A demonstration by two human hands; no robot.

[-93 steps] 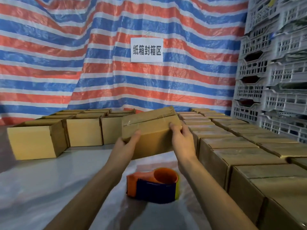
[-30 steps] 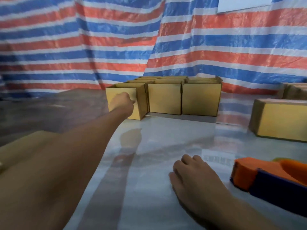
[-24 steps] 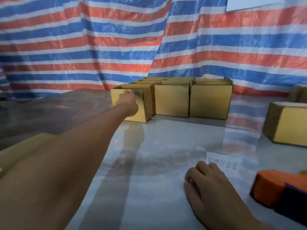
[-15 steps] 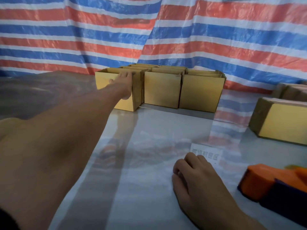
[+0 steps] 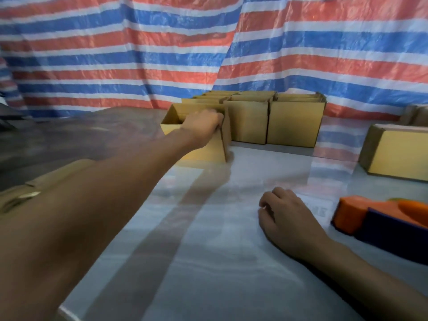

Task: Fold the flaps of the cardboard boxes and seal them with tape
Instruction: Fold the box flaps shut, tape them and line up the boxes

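Left grip: arm at full reach; fingers seem hooked over the near rim of the open box (motion blur softens the detail).
Right grip: loosely curled, holding nothing, resting on the bench.
Open box: far side of the bench, top unfolded and untaped.
Tape dispenser: idle, just right of the right grip.
Done: closed box at right, top flat.
Remaining: fetch, fold and tape this box — then the open row beside it.

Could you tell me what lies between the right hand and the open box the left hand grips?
Nothing: in the head view, only bare glossy tabletop separates the right hand from the open box that the left hand grips.
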